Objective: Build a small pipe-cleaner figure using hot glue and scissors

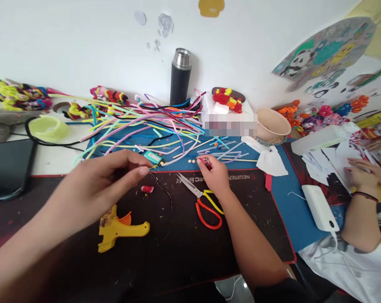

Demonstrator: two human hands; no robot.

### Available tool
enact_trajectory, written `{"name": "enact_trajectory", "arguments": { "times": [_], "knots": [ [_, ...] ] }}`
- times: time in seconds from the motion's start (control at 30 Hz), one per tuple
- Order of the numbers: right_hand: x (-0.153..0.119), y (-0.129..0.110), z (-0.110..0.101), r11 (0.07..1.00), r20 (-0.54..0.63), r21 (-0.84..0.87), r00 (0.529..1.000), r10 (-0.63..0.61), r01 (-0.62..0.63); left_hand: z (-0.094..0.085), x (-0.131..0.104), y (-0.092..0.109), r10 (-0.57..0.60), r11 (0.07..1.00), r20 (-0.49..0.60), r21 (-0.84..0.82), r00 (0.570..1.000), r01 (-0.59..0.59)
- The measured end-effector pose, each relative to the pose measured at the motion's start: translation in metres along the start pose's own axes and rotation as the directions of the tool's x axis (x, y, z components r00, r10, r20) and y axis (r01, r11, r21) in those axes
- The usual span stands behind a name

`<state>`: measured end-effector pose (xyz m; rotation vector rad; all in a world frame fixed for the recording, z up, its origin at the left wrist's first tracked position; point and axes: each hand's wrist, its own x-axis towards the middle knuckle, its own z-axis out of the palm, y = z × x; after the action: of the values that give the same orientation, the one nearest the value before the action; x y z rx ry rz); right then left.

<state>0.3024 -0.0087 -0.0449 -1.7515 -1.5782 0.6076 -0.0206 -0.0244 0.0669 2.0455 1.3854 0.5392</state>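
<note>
Right, head view only: left hand (110, 179) has its grip pressed together, fingertips pinching the end of a thin dark wire (165, 193) that trails down in a curve over the black mat (184, 248); a small teal lighter (154, 158) sits just past the fingertips, can't tell if the hand touches it. Right hand (215, 174) grip is pinched on a small red piece (205, 161) at the mat's upper edge, near three tiny beige beads (191, 161). Judgement: keep the wire taut between the hands and hold it close to its end so it doesn't spring off; bring the red piece to the wire low over the mat so nothing rolls away. Red fuzzy bit (147, 189) lies on the mat just below the left fingers, scissors (203, 202) with red-and-yellow handles beside the right wrist, yellow glue gun (119, 229) nearer the body. Counter is cluttered: heap of coloured pipe cleaners (146, 122) on a blue sheet, black flask (180, 78) against the white wall, beige bowl (272, 125), yellow-green tape roll (48, 128), dark phone (9, 168) far left. Another person's hand (362, 174) works on paper at right, white power bank (319, 207) near it
</note>
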Motion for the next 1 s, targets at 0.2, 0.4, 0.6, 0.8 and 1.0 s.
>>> {"name": "enact_trajectory", "arguments": {
  "times": [0.2, 0.4, 0.6, 0.8, 1.0],
  "knots": [
    [0.002, 0.001, 0.000, 0.983, -0.060, 0.178, 0.998, -0.025, 0.036, 0.019, 0.033, -0.023, 0.017, 0.986, 0.173, 0.162, 0.985, -0.046],
    [-0.007, -0.016, -0.004, 0.984, 0.091, 0.159, 0.992, -0.092, 0.077, 0.043, 0.020, -0.053, 0.119, 0.946, 0.241, 0.266, 0.963, -0.184],
    [-0.026, -0.045, 0.000, 0.939, 0.351, -0.071, 0.889, -0.293, 0.337, 0.048, 0.021, -0.057, 0.162, 0.935, 0.272, 0.265, 0.949, -0.236],
    [-0.046, -0.060, 0.003, 0.860, 0.504, -0.254, 0.820, -0.272, 0.442, 0.057, 0.016, -0.066, 0.271, 0.918, 0.266, 0.218, 0.925, -0.331],
    [-0.058, -0.066, 0.004, 0.832, 0.574, -0.319, 0.791, -0.212, 0.454, 0.056, 0.016, -0.070, 0.271, 0.934, 0.243, 0.167, 0.931, -0.315]
  ]
}}
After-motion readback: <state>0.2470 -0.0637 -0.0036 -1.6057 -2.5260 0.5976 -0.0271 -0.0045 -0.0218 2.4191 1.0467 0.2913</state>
